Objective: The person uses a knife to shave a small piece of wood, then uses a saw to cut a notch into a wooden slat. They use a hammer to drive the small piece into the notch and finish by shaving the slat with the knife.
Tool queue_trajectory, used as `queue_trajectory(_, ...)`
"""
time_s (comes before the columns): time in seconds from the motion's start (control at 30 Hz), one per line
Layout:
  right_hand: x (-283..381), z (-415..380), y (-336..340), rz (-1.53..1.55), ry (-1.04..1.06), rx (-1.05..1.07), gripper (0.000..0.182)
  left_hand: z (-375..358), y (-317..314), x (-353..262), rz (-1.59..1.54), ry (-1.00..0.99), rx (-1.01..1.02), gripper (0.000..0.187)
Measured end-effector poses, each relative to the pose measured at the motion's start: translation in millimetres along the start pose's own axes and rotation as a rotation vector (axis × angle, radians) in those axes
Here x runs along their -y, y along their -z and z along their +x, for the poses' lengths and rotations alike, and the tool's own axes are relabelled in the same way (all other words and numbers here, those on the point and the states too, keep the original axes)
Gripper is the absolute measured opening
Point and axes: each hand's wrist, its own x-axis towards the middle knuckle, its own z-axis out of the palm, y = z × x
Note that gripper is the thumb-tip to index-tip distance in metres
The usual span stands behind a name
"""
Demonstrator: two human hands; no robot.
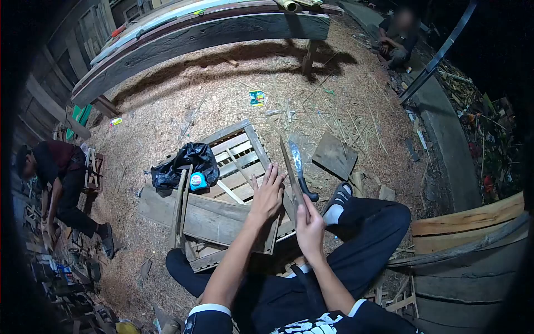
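Note:
My right hand [310, 229] grips the lower end of a thin wooden strip [290, 167] that points up and away from me. My left hand [267, 193] is spread, fingers apart, its fingertips against the side of the strip. Both hands are over a wooden pallet [231, 146] that lies on the sawdust in front of my crossed legs. A knife with a black handle [299, 172] lies on the pallet just right of the strip. A black plastic bag [183, 164] and a blue-capped round item [198, 181] sit at the pallet's left corner.
Loose planks [181, 209] lean on the pallet's near side, and a flat board [334, 156] lies to the right. A person in a dark red top [58, 178] bends at the left. Another person [397, 36] crouches far back. A long timber beam [194, 39] spans the back.

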Motion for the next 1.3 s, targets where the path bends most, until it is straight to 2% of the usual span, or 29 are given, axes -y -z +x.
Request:
queue_trajectory(0.1, -7, -25, 11, -0.156, 0.101, -0.033, 0.045, 2, -2, 2, -0.026, -0.004, 0.0, 0.048)
queue_trajectory(0.2, -6, -28, 5, 0.022, 0.002, -0.053, 0.044, 0, -7, 8, -0.03, -0.033, -0.005, 0.049)
queue_trajectory(0.3, -4, -5, -6, -0.046, 0.007, -0.069, 0.042, 0, -7, 7, -0.056, -0.042, -0.05, 0.047)
queue_trajectory(0.37, 2, -11, -9, -0.101, 0.026, -0.068, 0.042, 2, -5, 7, -0.043, 0.001, 0.014, 0.045)
queue_trajectory(0.4, 1, -21, -11, -0.078, 0.035, -0.097, 0.042, 1, -14, 10, -0.061, -0.023, -0.055, 0.043)
queue_trajectory(0.5, 7, -38, -4, -0.079, 0.038, -0.096, 0.042, -1, -12, 9, -0.058, -0.015, -0.043, 0.043)
queue_trajectory(0.57, 7, -41, 0, 0.014, -0.122, -0.044, 0.046, 2, -10, 6, -0.066, -0.015, -0.052, 0.044)
queue_trajectory(0.6, 1, -38, -4, 0.021, -0.026, -0.084, 0.046, -1, -11, 6, -0.082, -0.017, -0.065, 0.045)
queue_trajectory(0.7, -12, -16, -6, -0.03, -0.026, -0.05, 0.045, 0, -13, 7, 0.026, -0.039, -0.097, 0.045)
queue_trajectory(0.77, 3, -17, -2, -0.037, -0.073, -0.035, 0.044, 2, -10, 10, 0.038, -0.037, -0.098, 0.043)
queue_trajectory(0.83, 2, -33, 3, 0.011, 0.012, -0.08, 0.044, 2, -11, 5, -0.003, -0.024, -0.082, 0.044)
queue_trajectory(0.9, -1, -38, 8, -0.093, 0.056, -0.059, 0.044, 2, -10, 7, -0.014, -0.026, -0.084, 0.042)
queue_trajectory(0.97, -1, -31, 14, -0.044, -0.039, -0.049, 0.044, 2, -14, 9, -0.009, -0.037, -0.104, 0.041)
queue_trajectory(1.1, 7, -38, 3, -0.079, -0.084, -0.043, 0.044, -1, -8, 6, -0.018, -0.042, -0.11, 0.04)
queue_trajectory(1.13, 4, -42, -4, -0.008, -0.024, -0.048, 0.046, -1, -9, 6, 0.0, -0.048, -0.116, 0.039)
queue_trajectory(1.23, 12, -44, -6, -0.045, -0.007, -0.059, 0.047, 0, -12, 7, 0.043, -0.009, -0.078, 0.042)
queue_trajectory(1.3, 8, -38, -2, -0.033, -0.027, -0.063, 0.046, 0, -11, 6, 0.011, -0.026, -0.134, 0.04)
